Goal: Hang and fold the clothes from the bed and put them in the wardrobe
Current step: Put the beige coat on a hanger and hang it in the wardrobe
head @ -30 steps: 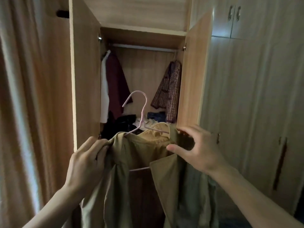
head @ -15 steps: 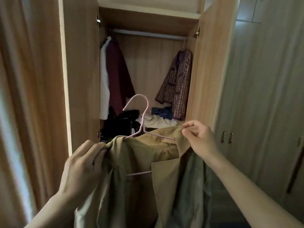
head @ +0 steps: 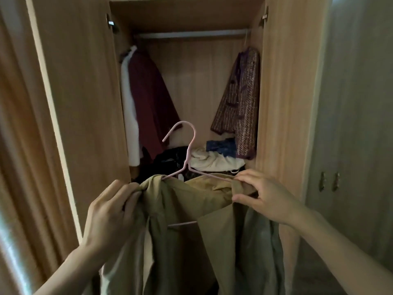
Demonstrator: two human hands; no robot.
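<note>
A khaki coat (head: 187, 226) hangs on a pink hanger (head: 187, 150) in front of the open wardrobe (head: 191, 15). My left hand (head: 112, 211) grips the coat's left shoulder. On the right, my right hand (head: 263, 196) pinches the coat's collar over the hanger's arm. The hanger's hook points up and left, well below the metal rail (head: 191, 35). The coat's lower part runs out of the frame.
A white and dark red garment (head: 146, 103) hangs at the rail's left end, a patterned cardigan (head: 240, 103) at its right. Piled clothes (head: 212, 158) lie on the wardrobe floor. Open doors (head: 80, 103) flank the opening. A curtain (head: 19, 145) hangs far left.
I have come closer to the wardrobe, so its inside fills more of the view. My right hand has shifted its pinch on the collar. The coat stays on the hanger.
</note>
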